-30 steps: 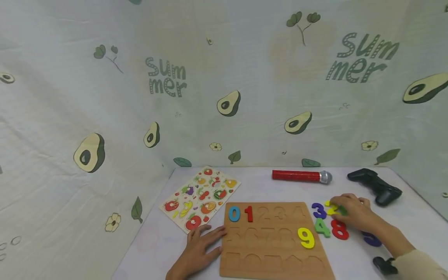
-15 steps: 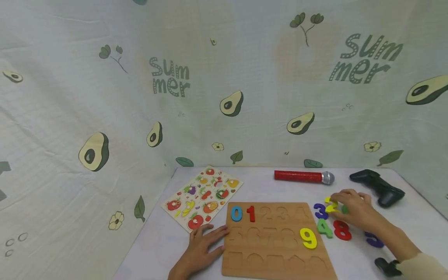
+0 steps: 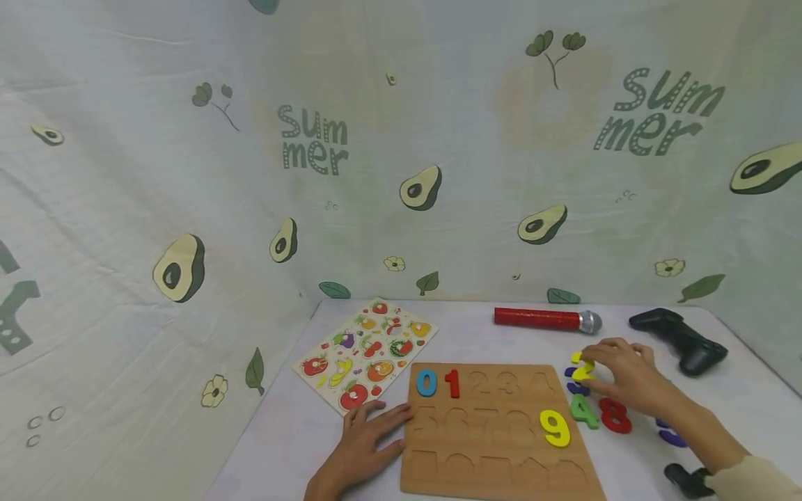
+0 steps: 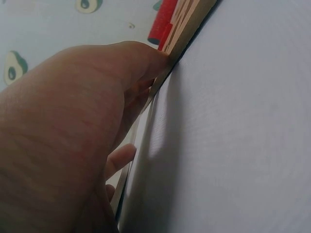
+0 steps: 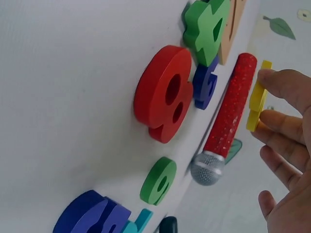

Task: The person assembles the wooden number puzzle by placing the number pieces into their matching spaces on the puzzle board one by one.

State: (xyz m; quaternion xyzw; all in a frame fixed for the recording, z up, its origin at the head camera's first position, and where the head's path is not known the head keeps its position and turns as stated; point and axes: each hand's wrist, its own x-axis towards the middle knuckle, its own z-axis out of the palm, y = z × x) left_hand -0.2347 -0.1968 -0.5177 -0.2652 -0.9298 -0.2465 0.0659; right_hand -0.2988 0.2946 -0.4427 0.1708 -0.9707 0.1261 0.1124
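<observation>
My right hand (image 3: 629, 374) pinches a yellow number 2 (image 3: 583, 367) between thumb and fingers, raised off the table, over the purple number 3 (image 3: 578, 389). In the right wrist view the yellow piece appears edge-on. Below it lie a green number 4 (image 3: 584, 412) and a red number 8 (image 3: 616, 416). My left hand (image 3: 363, 443) rests with spread fingers at the left edge of the wooden number board (image 3: 466, 445). The board bears a blue 0 (image 3: 427, 383), a red 1 (image 3: 452, 384) and a yellow 9 (image 3: 555, 428).
A fruit-picture board (image 3: 370, 353) lies behind my left hand. At the back are a red microphone (image 3: 545, 319) and a black game controller (image 3: 679, 341). Near my right wrist sit a green number (image 5: 159, 182), purple pieces (image 5: 90, 216) and a black object (image 3: 686, 480).
My right hand has lifted the yellow 2 from the table and moved it slightly left, so it now covers part of the purple 3. My left hand stays at the board's edge.
</observation>
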